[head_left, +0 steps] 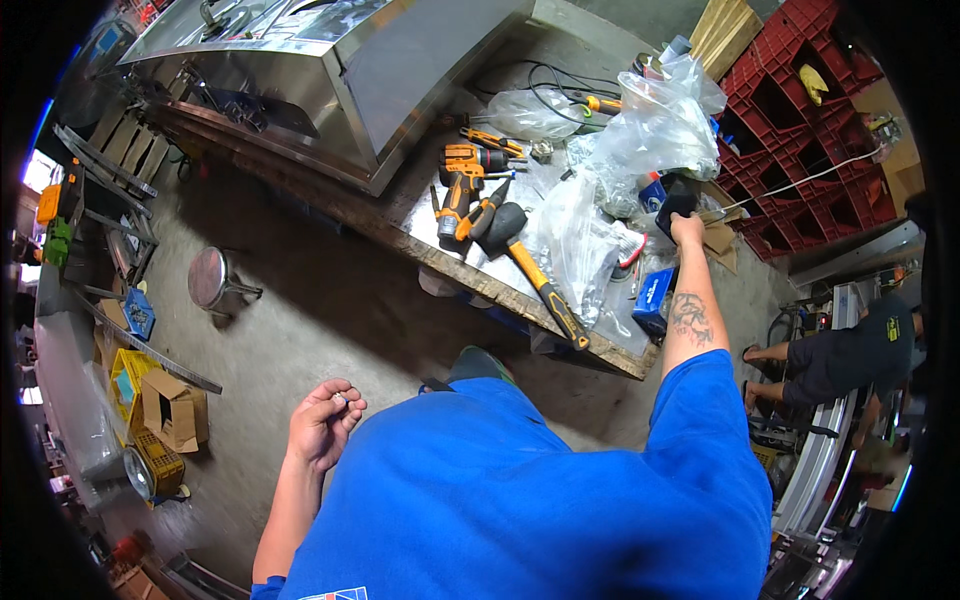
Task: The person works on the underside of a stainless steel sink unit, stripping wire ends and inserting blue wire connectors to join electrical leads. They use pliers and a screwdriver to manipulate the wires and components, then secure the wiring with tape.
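My right arm stretches over the far right end of the workbench (440, 255). My right hand (688, 230) is closed on a black object (676, 202), flat-looking and perhaps a phone; its kind is not clear. Beside that forearm stands a small blue box (654, 300). Down in front of my body, away from the bench, my left hand (327, 422) has its fingers curled in. A tiny pale thing shows at its fingertips, too small to name. Nearest on the bench lie a rubber mallet (540, 285), pliers (485, 215) and an orange cordless drill (462, 185).
Clear plastic bags (650, 125) and a black cable cover the bench's back. A large stainless steel cabinet (400, 90) fills its left part. Red plastic crates (800, 130) rise behind at right. A round stool (208, 278) and a cardboard box (172, 410) stand on the floor at left. Another person (850, 350) is at far right.
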Available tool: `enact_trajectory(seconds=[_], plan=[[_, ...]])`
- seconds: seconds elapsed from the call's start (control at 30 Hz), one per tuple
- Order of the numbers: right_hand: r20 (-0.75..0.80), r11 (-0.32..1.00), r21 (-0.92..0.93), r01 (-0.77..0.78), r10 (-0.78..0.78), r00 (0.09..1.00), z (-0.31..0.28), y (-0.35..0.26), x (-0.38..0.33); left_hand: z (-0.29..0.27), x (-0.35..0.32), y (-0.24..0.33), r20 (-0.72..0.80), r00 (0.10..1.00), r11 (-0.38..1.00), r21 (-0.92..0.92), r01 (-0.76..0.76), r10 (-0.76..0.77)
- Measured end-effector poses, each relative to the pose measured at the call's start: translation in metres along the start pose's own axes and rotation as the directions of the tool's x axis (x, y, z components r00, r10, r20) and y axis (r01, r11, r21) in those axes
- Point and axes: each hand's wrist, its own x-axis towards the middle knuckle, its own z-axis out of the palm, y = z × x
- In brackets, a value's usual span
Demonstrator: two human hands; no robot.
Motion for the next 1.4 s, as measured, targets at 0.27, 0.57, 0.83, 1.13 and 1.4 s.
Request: enact_trajectory(seconds=[0.27, 0.57, 0.83, 1.13, 1.4], plan=[[0.042, 0.633, 0.421, 0.650, -0.729, 0.683, 0.015, -0.175, -0.225, 0.030, 0.019, 0.074, 0.376, 0.904, 0.916, -0.400, -0.041, 0.205], [0.535, 0.786, 0.103, 0.610, -0.561, 0.632, 0.073, -0.264, -0.249, 0.075, 0.024, 0.145, 0.460, 0.800, 0.835, -0.543, -0.089, 0.384], [0.789, 0.264, 0.598, -0.757, -0.361, 0.498, 0.035, -0.221, -0.165, -0.005, 0.052, 0.180, 0.413, 0.822, 0.838, -0.528, -0.136, 0.393], [0.402, 0.243, 0.910, -0.335, -0.329, 0.854, -0.028, -0.343, -0.237, -0.144, 0.076, 0.280, 0.314, 0.912, 0.935, -0.316, -0.162, 0.264], [0.139, 0.198, 0.979, -0.045, -0.492, 0.859, -0.081, -0.464, -0.320, -0.184, 0.081, 0.381, 0.318, 0.845, 0.870, -0.397, -0.294, 0.430]])
